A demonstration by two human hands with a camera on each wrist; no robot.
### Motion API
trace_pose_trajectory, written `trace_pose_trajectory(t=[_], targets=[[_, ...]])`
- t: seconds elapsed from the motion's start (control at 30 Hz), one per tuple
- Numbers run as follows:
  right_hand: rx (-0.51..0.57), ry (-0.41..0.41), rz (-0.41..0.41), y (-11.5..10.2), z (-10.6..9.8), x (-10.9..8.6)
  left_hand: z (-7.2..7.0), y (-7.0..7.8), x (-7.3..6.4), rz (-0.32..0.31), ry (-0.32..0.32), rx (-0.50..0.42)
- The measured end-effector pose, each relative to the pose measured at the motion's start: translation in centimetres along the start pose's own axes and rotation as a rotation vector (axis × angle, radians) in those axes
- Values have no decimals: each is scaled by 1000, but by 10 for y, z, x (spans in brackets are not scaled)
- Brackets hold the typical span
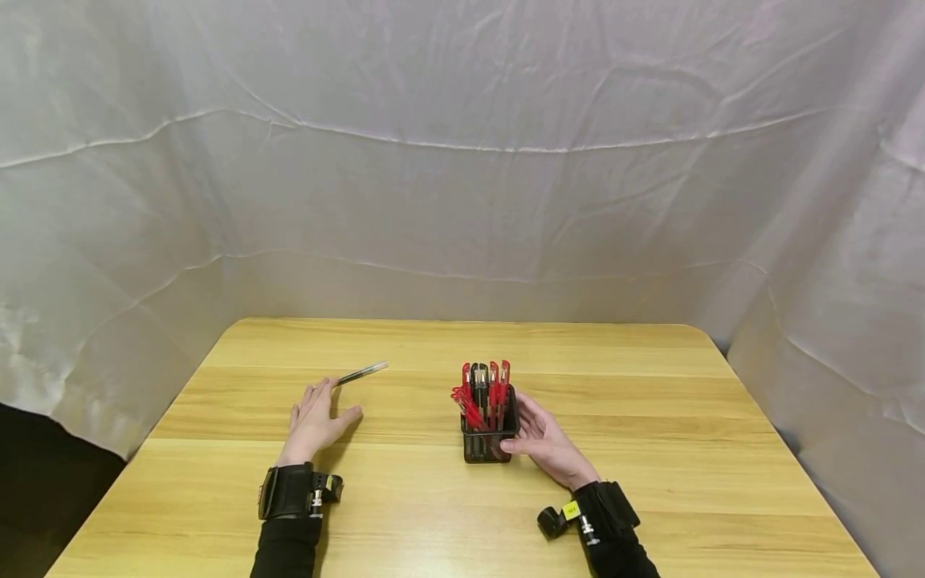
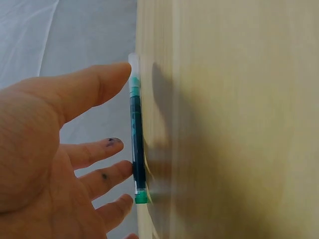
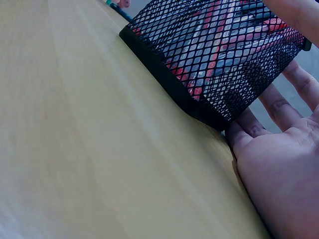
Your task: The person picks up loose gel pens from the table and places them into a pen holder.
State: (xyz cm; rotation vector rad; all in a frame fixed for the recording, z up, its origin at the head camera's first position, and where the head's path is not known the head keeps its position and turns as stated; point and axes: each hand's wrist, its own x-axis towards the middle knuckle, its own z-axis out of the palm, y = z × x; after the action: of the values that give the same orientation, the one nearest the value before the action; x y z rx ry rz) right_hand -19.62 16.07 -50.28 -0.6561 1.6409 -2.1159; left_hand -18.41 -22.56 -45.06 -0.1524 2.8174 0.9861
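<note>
A black mesh pen holder (image 1: 486, 449) stands upright near the middle of the table, filled with several red pens (image 1: 503, 385) and black pens (image 1: 480, 385). My right hand (image 1: 545, 445) holds it from the right side, the thumb in front and the fingers behind; the right wrist view shows those fingers (image 3: 279, 107) along the mesh. To the left, a clear-barrelled pen (image 2: 137, 144) with dark ink and green parts lies on the table. Thumb and fingers apart, my left hand (image 1: 314, 425) is just beside this pen, its fingertips by the near end. Whether they touch it, I cannot tell.
The light wooden table (image 1: 686, 417) has rounded far corners. Pale cloth curtains (image 1: 462, 209) hang behind it and along both sides. Each wrist wears a black strap with a small camera, the right one (image 1: 552, 522) close over the table.
</note>
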Motion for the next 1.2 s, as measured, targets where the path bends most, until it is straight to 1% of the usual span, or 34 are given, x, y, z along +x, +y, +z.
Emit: trace_pose_trajectory(t=[0.23,0.47,0.77,0.9,0.97,1.07,1.2], targets=[[2,2,2,1,-1,0,1,0,0,23,7,-10],[4,-2,-5,1,-1,0,1,-1,-1,16,-34,-7],[8,-5,-4,2,-1,0,1,1,-2,1,-35,54],[6,-4,-3,1,-1,0,1,2,-3,5,-18,44],[5,-2,-2,1,-1,0,1,2,-4,8,2,32],[5,1,-2,1,-1,0,1,2,-5,6,41,33],[7,0,-4,1,-1,0,1,3,-6,-2,104,57]])
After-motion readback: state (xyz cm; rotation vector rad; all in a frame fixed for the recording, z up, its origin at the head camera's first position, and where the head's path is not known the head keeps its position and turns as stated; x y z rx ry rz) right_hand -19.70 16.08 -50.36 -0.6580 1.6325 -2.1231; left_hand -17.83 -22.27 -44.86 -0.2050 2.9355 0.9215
